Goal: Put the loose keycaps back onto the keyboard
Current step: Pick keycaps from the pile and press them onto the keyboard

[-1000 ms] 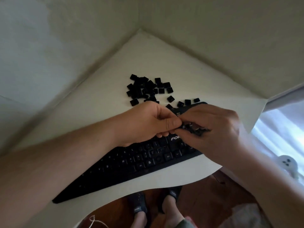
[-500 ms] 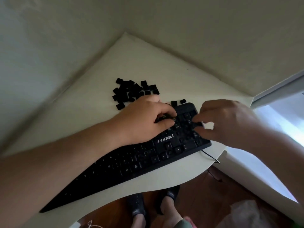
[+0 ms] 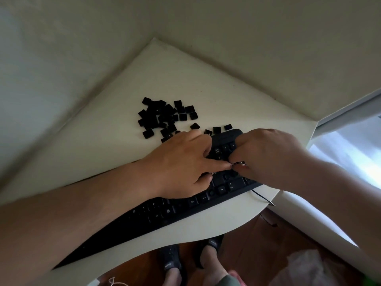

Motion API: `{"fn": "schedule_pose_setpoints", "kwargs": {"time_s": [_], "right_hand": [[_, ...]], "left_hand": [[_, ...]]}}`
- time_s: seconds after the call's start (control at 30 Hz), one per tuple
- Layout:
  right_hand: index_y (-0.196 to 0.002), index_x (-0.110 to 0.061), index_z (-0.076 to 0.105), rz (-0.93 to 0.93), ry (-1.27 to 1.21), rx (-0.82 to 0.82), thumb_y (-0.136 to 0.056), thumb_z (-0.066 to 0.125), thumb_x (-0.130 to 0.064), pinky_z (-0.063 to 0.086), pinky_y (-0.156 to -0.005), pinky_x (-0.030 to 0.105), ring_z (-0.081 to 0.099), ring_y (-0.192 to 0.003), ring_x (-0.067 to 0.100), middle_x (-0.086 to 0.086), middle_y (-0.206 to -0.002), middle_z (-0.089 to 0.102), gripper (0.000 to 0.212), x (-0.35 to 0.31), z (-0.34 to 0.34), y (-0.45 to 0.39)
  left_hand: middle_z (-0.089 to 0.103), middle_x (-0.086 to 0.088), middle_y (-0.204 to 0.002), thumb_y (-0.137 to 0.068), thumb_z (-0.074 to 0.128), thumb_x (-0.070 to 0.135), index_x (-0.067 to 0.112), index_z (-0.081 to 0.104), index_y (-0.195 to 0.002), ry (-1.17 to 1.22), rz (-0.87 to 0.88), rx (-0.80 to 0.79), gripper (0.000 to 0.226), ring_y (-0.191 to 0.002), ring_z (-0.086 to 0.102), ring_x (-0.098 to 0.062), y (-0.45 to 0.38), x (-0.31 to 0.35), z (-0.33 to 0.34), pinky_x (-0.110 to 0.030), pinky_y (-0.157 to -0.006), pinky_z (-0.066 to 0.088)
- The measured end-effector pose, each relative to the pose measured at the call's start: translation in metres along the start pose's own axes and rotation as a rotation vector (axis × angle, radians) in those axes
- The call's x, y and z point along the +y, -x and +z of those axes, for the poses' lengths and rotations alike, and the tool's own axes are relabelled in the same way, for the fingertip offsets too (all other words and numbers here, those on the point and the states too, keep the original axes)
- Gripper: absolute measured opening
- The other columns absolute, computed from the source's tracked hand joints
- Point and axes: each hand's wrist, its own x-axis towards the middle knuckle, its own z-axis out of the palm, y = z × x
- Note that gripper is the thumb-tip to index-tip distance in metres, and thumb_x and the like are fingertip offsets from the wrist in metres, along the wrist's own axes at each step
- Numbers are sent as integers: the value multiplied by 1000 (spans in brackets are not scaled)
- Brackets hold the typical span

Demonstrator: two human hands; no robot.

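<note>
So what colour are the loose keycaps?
Black keycaps, clearest in the head view.

Dim room, bright daylight glare from the right, dark soft shadows, bent wide-angle edges, blurry near the corners.

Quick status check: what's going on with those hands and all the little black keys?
Both hands, left hand and right hand, over the keyboard, fingertips meeting on its number pad. Loose keycaps piled behind. Nothing blocking.
</note>
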Motion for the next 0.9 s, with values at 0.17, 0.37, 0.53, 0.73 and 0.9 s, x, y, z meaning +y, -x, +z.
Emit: {"fn": "schedule_pose_setpoints", "kwargs": {"time_s": [0.17, 0.37, 0.53, 0.73, 0.9], "right_hand": [[-108, -42, 62, -12, 23, -31, -98, 41, -48, 46, -63, 27, 55, -98, 13, -12, -92, 48, 24, 2, 6, -1], [-84, -32, 72, -59, -46, 269, -93, 41, -38, 48, -44, 30, 55, -69, 19, -9, -72, 54, 32, 12, 37, 10], [-97, -24, 75, -136, -127, 457, -101, 52, -30, 52, -52, 35, 61, -71, 26, -3, -82, 64, 25, 17, 43, 14], [-94, -23, 76, -188, -182, 401, -95, 53, -31, 54, -54, 34, 64, -76, 24, -4, -86, 66, 24, 16, 45, 16], [-97, -31, 76, -74, -380, 333, -87, 74, -24, 57, -62, 37, 66, -78, 19, -13, -93, 67, 12, 15, 40, 12]], "left_hand": [[38, 7, -97, -98, 40, 47, 50, 52, -146, -28, 2, -59, 50, -95, 36, -15, 1, -2, -1, -35, -84, 41], [39, 5, -97, -96, 47, 47, 47, 50, -147, -58, 24, -43, 51, -91, 30, -13, 4, -2, 0, -35, -82, 40], [40, 4, -100, -99, 42, 49, 46, 45, -149, -66, 14, -88, 50, -94, 33, -15, 3, -1, -2, -37, -88, 43], [43, 2, -100, -98, 45, 51, 42, 52, -146, -78, 31, -51, 48, -97, 38, -16, 3, -1, -1, -39, -88, 43], [41, 4, -99, -99, 47, 50, 42, 55, -141, -55, 40, -35, 44, -96, 37, -16, 5, -2, -1, -37, -86, 42]]}}
